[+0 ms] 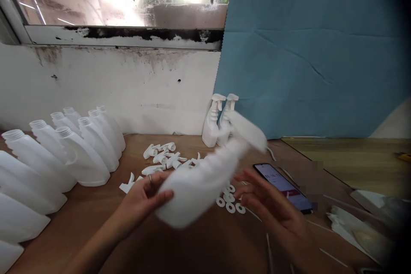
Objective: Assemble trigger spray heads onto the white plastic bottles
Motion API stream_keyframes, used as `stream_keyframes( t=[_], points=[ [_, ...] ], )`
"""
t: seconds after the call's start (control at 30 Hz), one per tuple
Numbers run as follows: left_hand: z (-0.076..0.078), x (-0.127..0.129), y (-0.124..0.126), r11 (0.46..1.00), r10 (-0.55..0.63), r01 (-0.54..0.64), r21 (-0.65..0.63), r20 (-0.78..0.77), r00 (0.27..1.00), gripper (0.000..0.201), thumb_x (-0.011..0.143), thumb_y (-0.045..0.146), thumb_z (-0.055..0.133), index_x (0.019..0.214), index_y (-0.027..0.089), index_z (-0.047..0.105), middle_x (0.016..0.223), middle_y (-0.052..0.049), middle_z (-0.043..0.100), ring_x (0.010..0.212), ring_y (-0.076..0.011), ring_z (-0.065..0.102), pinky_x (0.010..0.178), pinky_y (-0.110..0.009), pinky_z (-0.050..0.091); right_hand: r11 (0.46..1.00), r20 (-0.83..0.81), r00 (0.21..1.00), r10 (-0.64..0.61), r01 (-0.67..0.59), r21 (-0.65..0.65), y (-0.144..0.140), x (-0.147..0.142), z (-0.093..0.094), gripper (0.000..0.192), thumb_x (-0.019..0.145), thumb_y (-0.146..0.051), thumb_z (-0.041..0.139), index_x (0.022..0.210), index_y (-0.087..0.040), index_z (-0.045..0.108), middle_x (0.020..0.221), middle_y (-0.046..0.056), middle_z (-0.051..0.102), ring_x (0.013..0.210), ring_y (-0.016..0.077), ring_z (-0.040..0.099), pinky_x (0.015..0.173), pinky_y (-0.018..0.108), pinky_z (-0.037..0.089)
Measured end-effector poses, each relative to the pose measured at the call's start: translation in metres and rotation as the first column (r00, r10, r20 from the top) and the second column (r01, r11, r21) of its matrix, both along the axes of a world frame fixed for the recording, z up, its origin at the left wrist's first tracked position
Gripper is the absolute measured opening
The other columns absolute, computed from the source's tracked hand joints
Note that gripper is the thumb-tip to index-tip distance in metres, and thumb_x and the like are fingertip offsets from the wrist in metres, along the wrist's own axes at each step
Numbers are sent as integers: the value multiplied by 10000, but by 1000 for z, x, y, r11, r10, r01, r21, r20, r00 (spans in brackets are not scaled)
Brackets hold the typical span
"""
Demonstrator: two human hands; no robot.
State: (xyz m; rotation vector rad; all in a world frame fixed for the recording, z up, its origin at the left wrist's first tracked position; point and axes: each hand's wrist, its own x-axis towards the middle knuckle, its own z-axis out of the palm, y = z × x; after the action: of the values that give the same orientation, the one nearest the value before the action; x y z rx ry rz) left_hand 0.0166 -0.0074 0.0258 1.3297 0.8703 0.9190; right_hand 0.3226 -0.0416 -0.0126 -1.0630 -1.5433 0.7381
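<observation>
Right now: right hand free, fingers spread, just beside the blurred white spray bottle. Left hand grips that bottle's base, tilted above the wooden table. Behind: washers, phone, trigger heads, open bottles, two finished bottles by the wall.

We see the bottle only as a white smear of motion blur, so its neck and cap cannot be told. It covers the fingertips of the left hand and some washers behind it. Right of the bottle, patches beside the phone are pixelated. Far left of it, the empty bottles run off the edge.
</observation>
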Motion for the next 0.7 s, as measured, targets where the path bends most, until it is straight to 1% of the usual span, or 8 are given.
stream_keyframes(
  t=[0.03, 0.07, 0.13, 0.23, 0.33, 0.47, 0.57, 0.7],
  points=[
    [4, 7, 11, 991, 127, -129, 46, 39, 991, 528, 765, 468, 728, 1166, 144, 613, 1155, -116, 660, 1075, -270, 617, 869, -320, 519, 997, 178, 984, -28, 16, 70, 3, 4, 1, 294, 957, -304, 552, 1248, -344, 565, 1085, 48, 673, 985, 246, 640, 827, 374, 531],
    [8, 14, 23, 966, 235, -241, 90, 67, 970, 530, 757, 469, 727, 1150, 135, 606, 1152, -124, 658, 1093, -273, 610, 878, -327, 517, 991, 339, 939, -52, 6, 137, 6, 7, 2, 249, 958, -270, 540, 1191, -330, 603, 1054, 47, 679, 974, 252, 634, 825, 395, 517],
    [13, 30, 50, 920, 353, -361, 154, 78, 933, 506, 726, 427, 746, 1105, 131, 588, 1129, -120, 661, 1086, -262, 615, 871, -323, 518, 979, 575, 815, -68, -57, 196, 11, 12, 2, 185, 955, -218, 515, 1054, -294, 652, 961, 44, 686, 913, 265, 632, 802, 441, 496],
    [13, 54, 98, 842, 498, -487, 232, 14, 867, 377, 705, 234, 748, 1006, 129, 547, 1032, -89, 668, 962, -224, 652, 798, -313, 529, 990, 737, 676, 5, -108, 92, 13, 13, -4, 200, 953, -162, 459, 959, -236, 644, 906, 61, 659, 866, 277, 614, 799, 503, 476],
    [4, 79, 147, 763, 619, -565, 314, -101, 779, 320, 727, 140, 739, 983, 112, 550, 953, -52, 640, 856, -184, 633, 808, -356, 520, 993, 790, 611, 60, -115, 13, 13, 9, -14, 182, 917, -116, 489, 971, -212, 634, 978, 86, 633, 934, 294, 588, 843, 524, 462],
    [-17, 105, 197, 716, 680, -573, 399, -214, 701, 201, 861, 235, 655, 1001, 114, 579, 945, -43, 609, 872, -176, 603, 833, -380, 508, 995, 779, 620, 90, -94, -41, 12, 7, -23, 187, 903, -88, 489, 981, -192, 623, 1014, 102, 599, 967, 289, 569, 849, 484, 473],
    [-36, 120, 218, 706, 698, -572, 417, -278, 659, 212, 886, 284, 631, 1005, 115, 585, 959, -51, 600, 889, -183, 594, 823, -381, 507, 995, 754, 650, 91, -88, -44, 13, 6, -24, 201, 916, -91, 459, 963, -193, 625, 1001, 96, 591, 954, 276, 569, 842, 460, 477],
    [-56, 135, 230, 701, 705, -564, 436, -305, 640, 251, 902, 330, 609, 1034, 118, 578, 990, -60, 592, 875, -178, 590, 802, -371, 511, 996, 731, 676, 88, -77, -48, 16, 6, -25, 186, 920, -101, 455, 917, -186, 621, 973, 96, 593, 917, 269, 571, 823, 451, 477]
  ],
)
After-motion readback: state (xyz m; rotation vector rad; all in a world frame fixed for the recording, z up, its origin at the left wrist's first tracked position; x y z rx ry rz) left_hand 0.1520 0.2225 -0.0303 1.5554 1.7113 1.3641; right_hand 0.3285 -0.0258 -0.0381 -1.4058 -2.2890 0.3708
